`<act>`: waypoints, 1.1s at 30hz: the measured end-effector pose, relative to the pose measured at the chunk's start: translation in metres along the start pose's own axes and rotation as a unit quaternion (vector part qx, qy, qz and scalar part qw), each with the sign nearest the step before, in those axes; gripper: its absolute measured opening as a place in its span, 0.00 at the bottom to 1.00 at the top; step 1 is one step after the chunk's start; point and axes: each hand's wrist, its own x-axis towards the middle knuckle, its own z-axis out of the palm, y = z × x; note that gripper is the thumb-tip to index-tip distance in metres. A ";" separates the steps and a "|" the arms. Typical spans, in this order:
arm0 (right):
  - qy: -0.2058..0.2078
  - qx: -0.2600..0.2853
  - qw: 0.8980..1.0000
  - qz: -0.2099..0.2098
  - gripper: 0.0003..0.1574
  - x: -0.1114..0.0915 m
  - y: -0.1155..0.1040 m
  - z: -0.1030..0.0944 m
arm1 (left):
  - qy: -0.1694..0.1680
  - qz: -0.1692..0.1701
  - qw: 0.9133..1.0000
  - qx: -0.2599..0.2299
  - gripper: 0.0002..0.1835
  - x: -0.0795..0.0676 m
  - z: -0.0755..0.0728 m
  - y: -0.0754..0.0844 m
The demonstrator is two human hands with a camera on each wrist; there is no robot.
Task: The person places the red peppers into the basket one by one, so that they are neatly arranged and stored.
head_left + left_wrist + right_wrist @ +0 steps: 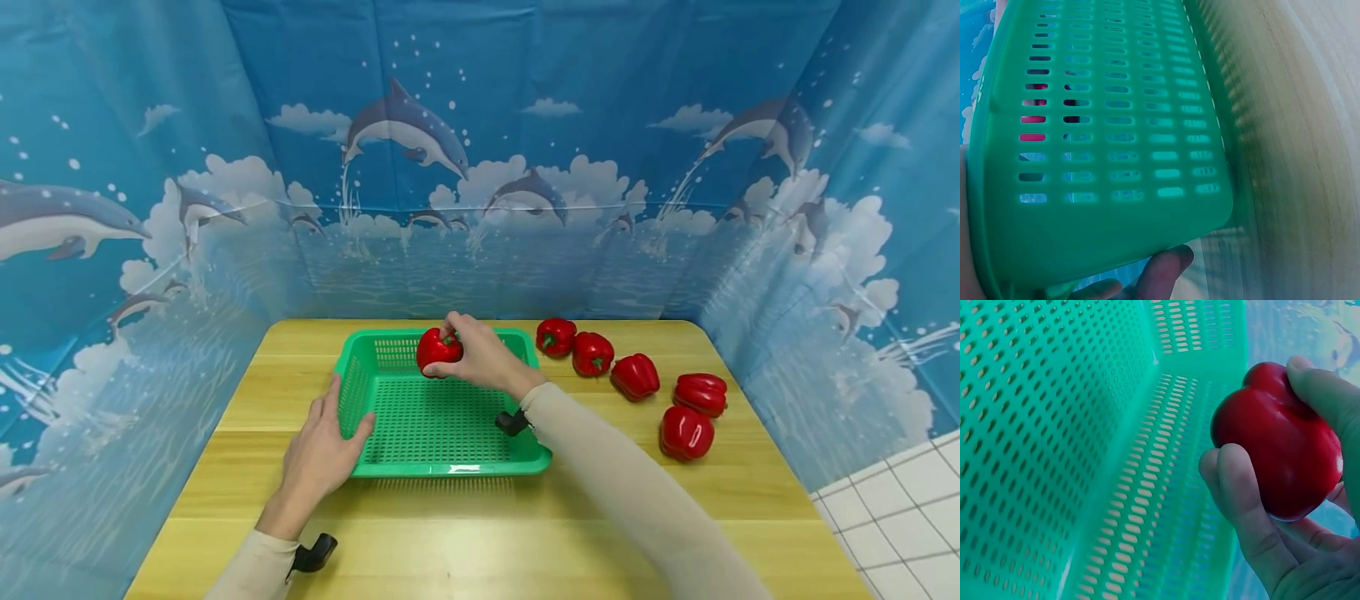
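A red bell pepper (437, 352) is held up near the far wall of the green plastic basket (444, 470). My right hand (480, 354) grips it, with thumb and fingers on opposite sides. In the right wrist view the pepper (1275, 440) hangs over the basket, and the perforated floor shows beside it. At the basket's near left corner is my left hand (322, 450), its fingers extended along the left side and its thumb spread over the front rim. The left wrist view shows fingertips (1163, 275) against the outside of that corner.
Several more red bell peppers (686, 433) lie on the wooden table (450, 542), right of the basket, in a loose curve from the back edge forward. A blue dolphin-print curtain (480, 275) stands behind the table and along both sides. White tiles (900, 500) show at right.
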 end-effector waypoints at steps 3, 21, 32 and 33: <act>-0.013 0.002 1.000 0.005 0.36 0.009 -0.002 0.011 | 0.000 -0.001 1.000 0.002 0.54 0.001 0.000 0.000; -0.073 -0.078 0.993 0.052 0.34 0.035 -0.023 0.072 | -0.010 -0.004 1.000 0.010 0.55 0.000 -0.001 0.003; -0.093 -0.068 0.993 0.032 0.30 0.037 -0.035 0.082 | -0.013 -0.006 1.000 0.006 0.55 0.003 0.000 0.000; -0.097 -0.067 0.993 0.028 0.31 0.037 -0.035 0.082 | -0.012 -0.005 1.000 0.005 0.55 0.003 0.000 0.000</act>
